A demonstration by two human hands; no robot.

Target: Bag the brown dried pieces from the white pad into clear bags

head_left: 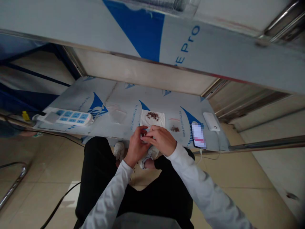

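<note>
My left hand (137,144) and my right hand (164,140) meet at the front edge of the low shelf. Their fingers are closed together at the tips, and whatever small thing lies between them is too hidden to name. Just beyond them is a white cloth or paper sheet (143,119) bearing a heap of small dark brown pieces (152,116). A smaller bunch of thin dark pieces (175,128) sits to its right, in what may be a clear bag. Left of the sheet lies a clear plastic bag (118,116).
A white power strip (73,117) with blue sockets stands on the shelf (107,128) at the left. To the right are a phone (198,135) with a cable and a white power bank (211,121). An upper shelf (95,28) overhangs the work area.
</note>
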